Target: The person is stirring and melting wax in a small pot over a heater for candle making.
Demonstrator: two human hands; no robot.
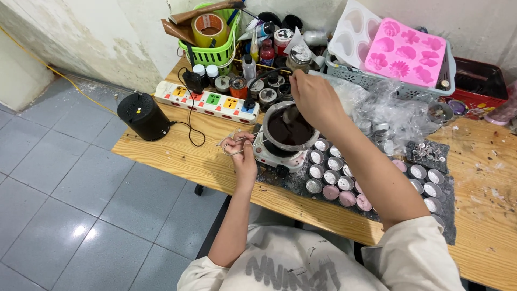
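Head view: our right hand [315, 99] pinches a stirrer over the metal pot [289, 129] of dark melted wax, which sits on a small white hotplate [277, 158]. Our left hand [240, 148] grips scissors [239, 144] just beside it. Small tin cups [328, 172] sit right of the hotplate.

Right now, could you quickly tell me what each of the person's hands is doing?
Left hand: closed on a metal tong-like handle reaching to the melting pot.
Right hand: closed on a stirrer dipped in the pot.
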